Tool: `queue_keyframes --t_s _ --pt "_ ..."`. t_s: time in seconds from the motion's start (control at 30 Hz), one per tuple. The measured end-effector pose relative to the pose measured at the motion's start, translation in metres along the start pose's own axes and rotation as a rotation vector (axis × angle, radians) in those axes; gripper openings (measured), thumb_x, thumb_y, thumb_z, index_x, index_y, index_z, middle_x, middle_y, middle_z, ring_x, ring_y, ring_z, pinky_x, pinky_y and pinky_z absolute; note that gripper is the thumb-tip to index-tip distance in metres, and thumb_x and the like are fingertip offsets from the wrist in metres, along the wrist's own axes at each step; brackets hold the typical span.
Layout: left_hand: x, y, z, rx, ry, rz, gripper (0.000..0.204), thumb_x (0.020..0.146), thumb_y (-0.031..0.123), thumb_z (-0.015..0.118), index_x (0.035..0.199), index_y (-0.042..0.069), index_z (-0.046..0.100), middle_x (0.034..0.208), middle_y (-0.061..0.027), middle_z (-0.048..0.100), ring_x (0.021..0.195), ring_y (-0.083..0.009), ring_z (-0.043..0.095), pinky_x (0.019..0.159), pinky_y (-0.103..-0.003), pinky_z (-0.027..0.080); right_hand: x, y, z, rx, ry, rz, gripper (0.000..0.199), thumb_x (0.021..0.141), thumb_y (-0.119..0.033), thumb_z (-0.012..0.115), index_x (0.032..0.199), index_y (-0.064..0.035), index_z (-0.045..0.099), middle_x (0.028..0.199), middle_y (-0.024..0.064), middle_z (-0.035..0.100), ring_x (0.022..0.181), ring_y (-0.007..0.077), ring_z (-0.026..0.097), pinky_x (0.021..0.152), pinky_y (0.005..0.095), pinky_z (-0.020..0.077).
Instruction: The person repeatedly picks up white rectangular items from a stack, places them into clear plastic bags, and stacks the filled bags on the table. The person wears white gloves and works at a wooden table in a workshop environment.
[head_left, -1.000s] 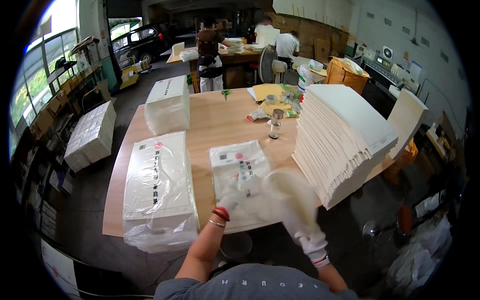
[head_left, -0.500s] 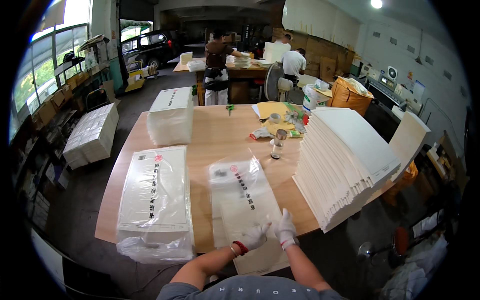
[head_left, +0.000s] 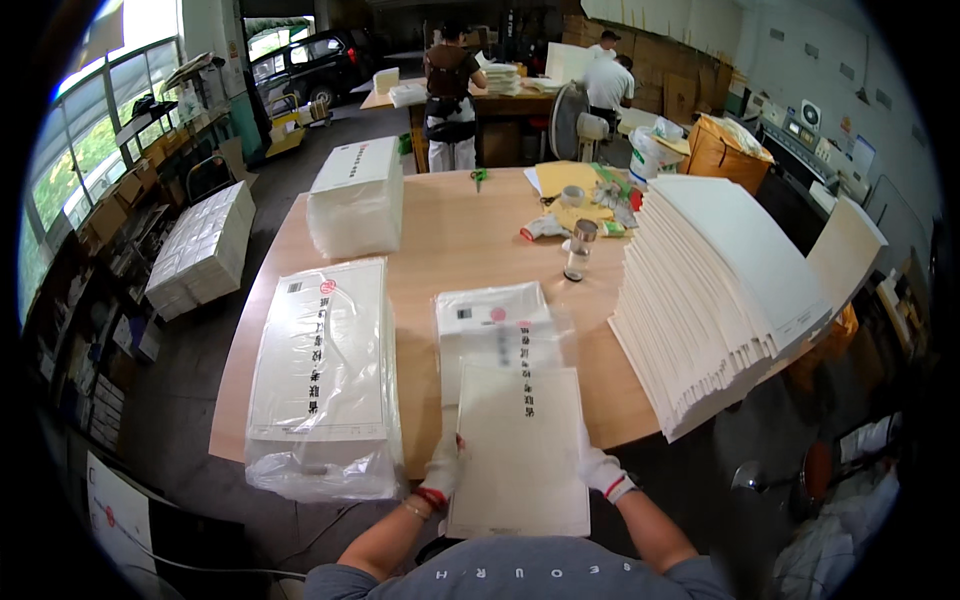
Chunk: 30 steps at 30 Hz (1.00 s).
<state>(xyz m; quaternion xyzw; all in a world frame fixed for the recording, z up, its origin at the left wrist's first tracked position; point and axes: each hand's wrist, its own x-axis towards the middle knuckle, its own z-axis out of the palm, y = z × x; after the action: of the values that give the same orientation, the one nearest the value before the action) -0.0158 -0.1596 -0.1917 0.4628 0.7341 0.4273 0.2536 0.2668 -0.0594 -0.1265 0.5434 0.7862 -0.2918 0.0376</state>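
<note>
I hold a cream printed sheet by its two side edges over the near table edge. My left hand, in a white glove, grips its left edge. My right hand, also gloved, grips its right edge. The sheet half comes out of a clear plastic bag lying flat on the wooden table just beyond it. To my left lies a bagged stack of the same sheets. A tall slanted stack of white sheets stands at my right.
A wrapped white stack sits at the table's far left. A small clear bottle, tape roll and yellow papers lie mid-back. A white bundle pile stands on the floor at left. Other people work at a far table.
My hands have drawn back toward me, pulling the cream sheet partly out of the plastic bag. Earlier they rested on the bag on the table.
</note>
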Motion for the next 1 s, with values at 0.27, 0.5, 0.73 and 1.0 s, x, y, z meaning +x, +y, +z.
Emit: queue_keyframes --t_s 0.27,0.5,0.73,1.0 --pt "-0.147 0.053 -0.082 0.116 -0.272 0.226 0.031 0.082 0.015 0.055 0.109 0.003 0.047 0.1 -0.0201 0.052 0.089 -0.0371 0.055 0.075 -0.041 0.044 -0.148 -0.028 0.022 0.153 -0.188 -0.057 0.053 0.085 -0.028 0.044 0.132 -0.0116 0.025 0.082 0.0253 0.059 0.075 0.0403 0.059 0.067 0.0522 0.0437" --pt "-0.095 0.038 -0.026 0.464 -0.095 0.443 0.039 0.065 0.021 0.07 0.097 0.005 0.053 0.116 -0.0197 0.045 0.11 -0.0365 0.041 0.092 -0.048 0.035 -0.097 0.003 0.05 0.102 0.577 -0.169 0.051 0.081 -0.028 0.057 0.123 -0.0039 0.041 0.101 0.0225 0.056 0.096 0.0365 0.054 0.082 0.0437 0.0426" --pt "-0.058 0.038 0.017 0.513 -0.102 0.84 0.019 0.065 0.019 0.063 0.079 0.009 0.054 0.091 -0.0077 0.054 0.096 -0.0282 0.05 0.082 -0.045 0.039 -0.063 0.004 0.049 0.335 -0.057 0.133 0.071 0.071 -0.035 0.067 0.128 -0.0041 0.039 0.114 0.0163 0.056 0.106 0.0254 0.055 0.09 0.0333 0.0414" --pt "-0.081 0.073 0.021 0.336 -0.082 0.826 0.026 0.068 0.022 0.064 0.088 0.006 0.056 0.095 -0.0101 0.052 0.096 -0.0287 0.049 0.082 -0.046 0.038 -0.081 -0.03 0.017 0.33 -0.037 0.157 0.086 0.065 -0.042 0.07 0.133 -0.0115 0.027 0.112 0.021 0.056 0.106 0.0352 0.054 0.089 0.0417 0.0407"
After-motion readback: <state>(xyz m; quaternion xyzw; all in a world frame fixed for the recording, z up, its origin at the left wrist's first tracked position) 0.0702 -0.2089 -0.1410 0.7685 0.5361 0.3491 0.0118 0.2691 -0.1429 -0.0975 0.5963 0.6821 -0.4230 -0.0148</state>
